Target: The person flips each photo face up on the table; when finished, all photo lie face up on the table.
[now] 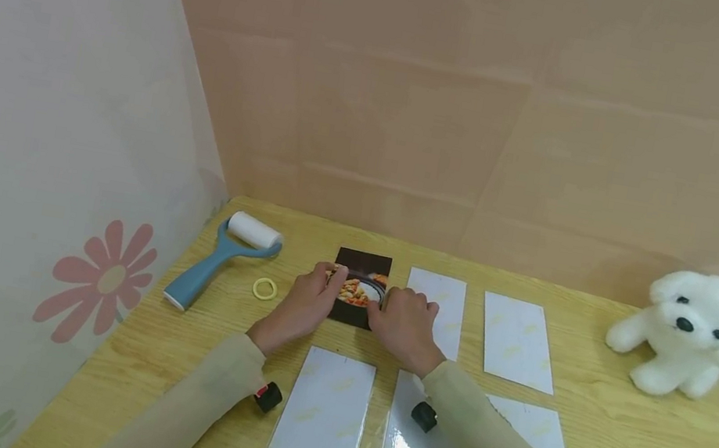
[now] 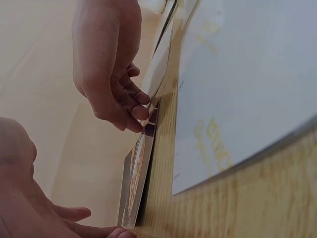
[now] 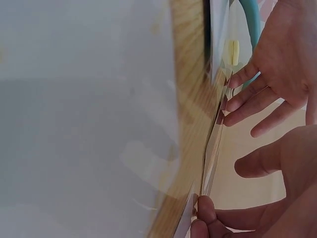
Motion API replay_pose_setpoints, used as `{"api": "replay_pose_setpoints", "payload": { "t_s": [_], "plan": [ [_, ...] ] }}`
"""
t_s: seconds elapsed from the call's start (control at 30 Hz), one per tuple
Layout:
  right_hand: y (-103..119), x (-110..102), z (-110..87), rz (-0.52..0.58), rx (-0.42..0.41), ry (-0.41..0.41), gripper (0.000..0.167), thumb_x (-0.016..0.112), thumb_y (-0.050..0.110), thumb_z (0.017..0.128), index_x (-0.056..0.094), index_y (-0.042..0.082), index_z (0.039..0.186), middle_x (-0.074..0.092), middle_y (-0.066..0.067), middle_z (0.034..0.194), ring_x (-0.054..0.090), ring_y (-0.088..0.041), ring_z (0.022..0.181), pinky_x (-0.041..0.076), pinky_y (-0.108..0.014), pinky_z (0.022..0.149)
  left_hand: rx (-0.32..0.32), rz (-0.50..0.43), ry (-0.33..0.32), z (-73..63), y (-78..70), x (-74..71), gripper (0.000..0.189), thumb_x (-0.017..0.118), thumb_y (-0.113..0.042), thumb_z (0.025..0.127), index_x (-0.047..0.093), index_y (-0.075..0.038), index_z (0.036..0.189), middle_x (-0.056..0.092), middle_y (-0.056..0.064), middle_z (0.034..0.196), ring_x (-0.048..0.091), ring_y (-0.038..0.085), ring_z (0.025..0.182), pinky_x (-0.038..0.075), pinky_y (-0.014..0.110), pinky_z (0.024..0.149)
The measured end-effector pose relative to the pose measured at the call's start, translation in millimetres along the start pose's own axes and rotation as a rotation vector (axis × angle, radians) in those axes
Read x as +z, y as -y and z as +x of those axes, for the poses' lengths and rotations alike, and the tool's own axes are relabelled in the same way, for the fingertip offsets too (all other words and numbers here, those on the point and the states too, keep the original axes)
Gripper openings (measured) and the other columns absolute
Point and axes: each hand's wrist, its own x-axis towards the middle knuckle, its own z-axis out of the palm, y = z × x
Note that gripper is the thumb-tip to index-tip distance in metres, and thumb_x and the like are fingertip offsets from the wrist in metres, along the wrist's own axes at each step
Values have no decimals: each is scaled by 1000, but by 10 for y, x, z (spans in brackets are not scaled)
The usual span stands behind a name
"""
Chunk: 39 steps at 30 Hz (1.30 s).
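Observation:
A glossy picture card [image 1: 357, 292], showing a bowl of food on a dark ground, lies face up on the wooden table between the two hands. My left hand [image 1: 304, 298] touches its left edge with the fingertips, the thumb raised over the picture. On the opposite side, the fingertips of my right hand [image 1: 407, 323] meet the right edge. In the right wrist view, the right thumb [image 3: 255, 162] stands apart from the card, and the left hand's fingers [image 3: 250, 101] reach the far edge fairly straight. A white card [image 1: 446, 302] lies just right of the picture card.
Several more white cards [image 1: 322, 416] lie face down in rows nearer me and to the right. At the left are a blue-handled roller [image 1: 213, 267] and a yellow ring [image 1: 266, 281]. A white plush dog [image 1: 691, 335] sits at the right. Draped walls [image 1: 419, 123] border the table.

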Motion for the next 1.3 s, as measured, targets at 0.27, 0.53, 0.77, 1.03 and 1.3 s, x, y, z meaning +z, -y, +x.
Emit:
{"api": "replay_pose_setpoints", "payload": {
  "t_s": [0.27,0.53,0.77,1.03,1.3],
  "plan": [
    [-25,-65,-25,70,11,-41,28,62,26,94,72,0,92,68,-12,91,59,-37,89,33,-54,80,-2,-15,2,19,-35,7,70,28,-53,109,37,4,148,61,23,124,59,33,117,47,51,97],
    [-59,-158,-95,125,23,-62,38,63,25,93,70,-3,118,68,-10,96,60,-33,92,37,-53,80,9,6,-37,21,-62,17,65,30,-45,110,40,8,146,56,26,130,52,39,124,43,53,102],
    [-138,-280,-173,180,-32,-100,37,61,22,94,67,-5,120,67,-16,104,60,-34,98,49,-50,83,97,-19,-47,19,-149,62,59,35,-41,111,45,9,141,54,24,132,50,38,125,42,53,103],
    [-278,-423,-292,204,-95,-164,33,60,15,95,66,-5,120,66,-17,106,61,-33,97,50,-48,83,149,-12,-9,12,-268,175,54,40,-37,110,49,8,139,54,21,133,50,34,124,44,49,102],
    [-429,-535,-451,163,-116,-180,32,59,15,95,67,-2,120,67,-17,109,61,-34,97,51,-48,78,192,17,-2,2,-345,257,42,44,-30,110,60,4,126,60,16,120,52,34,117,43,48,100]
  ]
}}
